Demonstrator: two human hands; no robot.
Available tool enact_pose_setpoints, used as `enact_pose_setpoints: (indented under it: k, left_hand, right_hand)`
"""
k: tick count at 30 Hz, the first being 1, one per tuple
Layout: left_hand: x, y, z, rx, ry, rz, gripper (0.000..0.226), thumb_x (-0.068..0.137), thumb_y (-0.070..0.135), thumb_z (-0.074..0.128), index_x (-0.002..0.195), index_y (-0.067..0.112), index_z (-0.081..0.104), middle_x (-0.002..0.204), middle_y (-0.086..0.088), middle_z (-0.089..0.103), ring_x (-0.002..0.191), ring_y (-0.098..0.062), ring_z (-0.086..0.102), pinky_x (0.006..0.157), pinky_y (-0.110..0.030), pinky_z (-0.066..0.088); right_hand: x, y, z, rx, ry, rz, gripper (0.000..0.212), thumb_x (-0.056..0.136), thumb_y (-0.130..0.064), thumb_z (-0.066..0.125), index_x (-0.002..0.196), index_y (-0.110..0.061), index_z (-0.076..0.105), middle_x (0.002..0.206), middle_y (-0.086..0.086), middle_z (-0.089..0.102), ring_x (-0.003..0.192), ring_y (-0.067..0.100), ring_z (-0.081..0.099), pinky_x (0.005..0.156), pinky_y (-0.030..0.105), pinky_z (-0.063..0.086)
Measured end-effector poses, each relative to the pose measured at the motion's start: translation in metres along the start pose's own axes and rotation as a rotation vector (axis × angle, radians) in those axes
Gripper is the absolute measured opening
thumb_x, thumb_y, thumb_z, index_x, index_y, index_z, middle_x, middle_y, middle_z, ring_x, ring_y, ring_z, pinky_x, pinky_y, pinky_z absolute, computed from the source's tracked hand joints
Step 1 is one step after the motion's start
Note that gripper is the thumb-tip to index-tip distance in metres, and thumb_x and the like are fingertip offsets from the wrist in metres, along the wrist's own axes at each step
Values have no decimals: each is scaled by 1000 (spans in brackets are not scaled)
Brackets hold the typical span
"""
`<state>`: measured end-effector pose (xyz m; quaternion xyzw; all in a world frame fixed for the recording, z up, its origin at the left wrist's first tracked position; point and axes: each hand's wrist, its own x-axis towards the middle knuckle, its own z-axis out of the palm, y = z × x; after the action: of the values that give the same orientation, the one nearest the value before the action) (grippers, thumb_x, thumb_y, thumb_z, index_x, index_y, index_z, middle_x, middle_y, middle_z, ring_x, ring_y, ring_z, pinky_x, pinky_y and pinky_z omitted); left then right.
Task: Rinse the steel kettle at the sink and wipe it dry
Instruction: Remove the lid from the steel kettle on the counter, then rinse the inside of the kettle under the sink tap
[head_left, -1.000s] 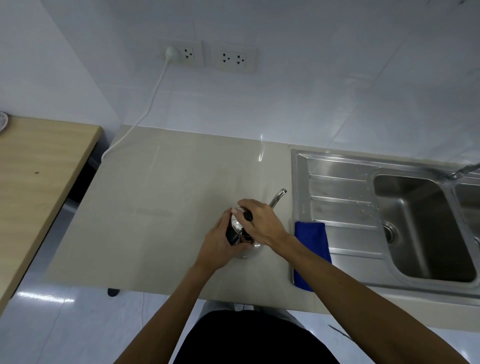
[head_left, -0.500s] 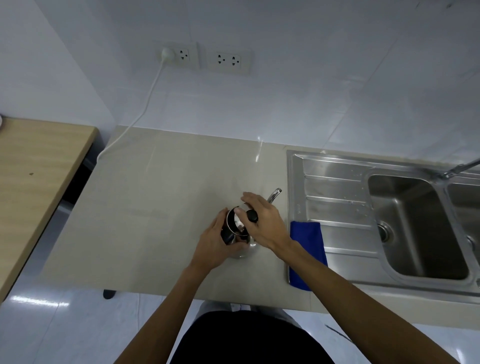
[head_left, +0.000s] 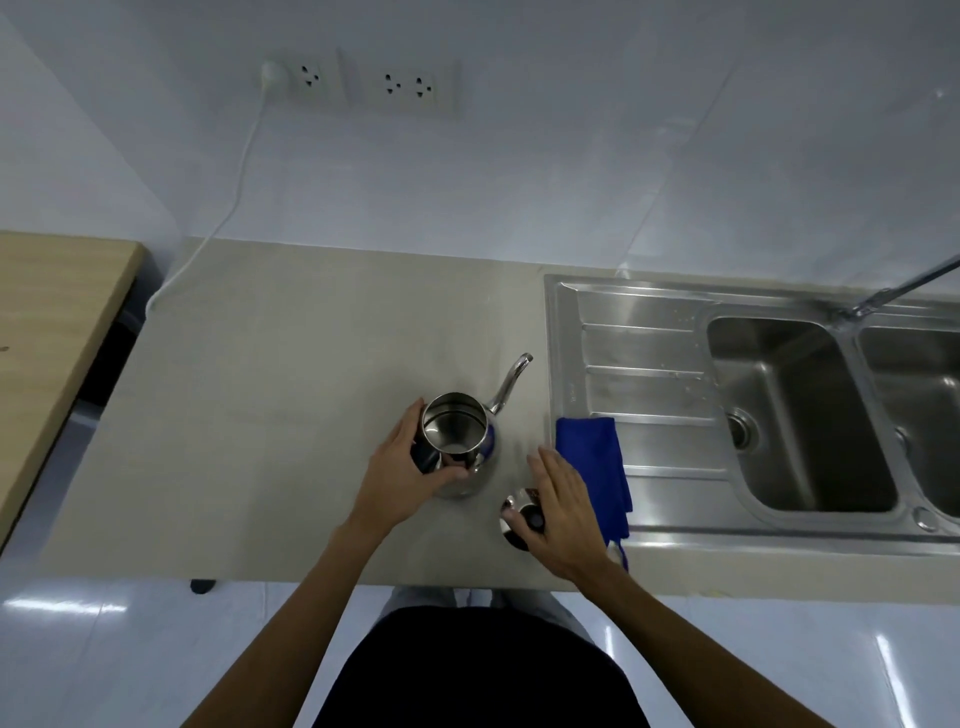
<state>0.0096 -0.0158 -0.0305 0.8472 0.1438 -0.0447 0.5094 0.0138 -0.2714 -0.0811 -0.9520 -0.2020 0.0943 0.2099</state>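
Observation:
A small steel kettle (head_left: 457, 431) with a thin curved spout stands upright on the beige counter (head_left: 291, 364), its top uncovered so the inside shows. My left hand (head_left: 402, 480) grips the kettle's near left side at the dark handle. The steel lid (head_left: 511, 525), with a black knob, lies on the counter to the kettle's right, near the front edge. My right hand (head_left: 563, 512) rests over the lid with thumb and fingers at the knob. A folded blue cloth (head_left: 592, 462) lies on the sink's drainboard edge beside that hand.
A steel double sink (head_left: 800, 415) with a drainboard fills the right; its tap (head_left: 898, 291) reaches in from the far right. A white cable (head_left: 228, 208) hangs from the wall sockets (head_left: 358, 83) down behind the counter. A wooden table (head_left: 47, 332) stands left.
My right hand has lifted the lid off the kettle and carried it down to the counter on the right. The kettle's mouth now shows. My left hand stays on the kettle.

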Motion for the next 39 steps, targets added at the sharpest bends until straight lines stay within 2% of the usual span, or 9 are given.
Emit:
enact_pose_setpoints:
  k: [3, 8, 14, 19, 23, 29, 33, 36, 39]
  left_hand:
    - [1, -1, 1, 5, -13, -13, 111, 60, 56, 87, 152, 27, 30, 146, 9, 50, 132, -10, 50, 109, -36, 44]
    - [-2, 2, 1, 3, -11, -23, 115, 58, 58, 85, 153, 24, 29, 149, 6, 49, 135, -12, 47, 112, -37, 41]
    - [-4, 5, -1, -1, -13, -23, 114, 60, 53, 87, 153, 21, 29, 149, 2, 49, 136, -14, 47, 112, -36, 41]
    - [-3, 4, -2, 5, -6, -19, 115, 57, 61, 82, 153, 24, 30, 149, 4, 49, 135, -13, 47, 111, -35, 42]
    - [-4, 4, -2, 15, 0, -5, 114, 58, 62, 81, 152, 26, 29, 149, 6, 48, 135, -12, 46, 110, -35, 42]
    - [-5, 2, -4, -22, -11, -10, 109, 66, 51, 85, 154, 25, 26, 153, 11, 41, 138, -4, 40, 111, -29, 36]
    - [-14, 1, -9, -16, 10, 13, 74, 74, 37, 83, 136, 43, 42, 128, 22, 57, 119, 4, 54, 98, -22, 45]
    - [-25, -4, -10, 10, 32, 23, 70, 77, 30, 82, 122, 61, 38, 114, 29, 57, 108, 12, 55, 89, -11, 46]
    - [-31, -6, -9, 3, 43, 21, 60, 84, 28, 77, 125, 54, 42, 114, 24, 61, 107, 3, 60, 89, -21, 51]
  right_hand:
    - [2, 3, 15, -134, -90, -42, 89, 93, -75, 28, 156, -12, 22, 164, 10, 18, 153, 27, 14, 125, 46, 11]
    - [7, 3, 39, -223, -257, -19, 95, 92, -79, 23, 157, -11, 17, 166, 11, 8, 154, 29, 2, 122, 53, 11]
    - [11, 7, 49, -250, -341, -47, 97, 90, -80, 21, 157, -11, 14, 166, 8, 5, 154, 29, 0, 121, 53, 9]
    - [14, 10, 47, -202, -362, -49, 106, 84, -87, 21, 158, -13, 5, 167, 5, -3, 153, 23, -12, 124, 50, 5]
    - [13, 5, 28, -21, -297, -34, 112, 79, -89, 34, 159, -18, 3, 167, 0, -7, 153, 15, -14, 126, 45, 3]
    - [30, -29, -33, 278, 18, -49, 87, 87, -63, 60, 154, -20, 26, 162, -2, 26, 149, 9, 20, 119, 31, 21]
    - [54, -51, -61, 447, -41, -22, 95, 81, -57, 73, 153, -24, 22, 155, -10, 31, 140, -1, 26, 112, 19, 25]
    - [66, -55, -67, 431, -125, -70, 105, 76, -53, 79, 155, -20, 18, 159, -4, 28, 142, 4, 27, 116, 25, 27]
    - [81, -58, -68, 390, -260, -94, 118, 71, -50, 83, 157, -17, 9, 165, -1, 16, 147, 9, 19, 117, 23, 19]
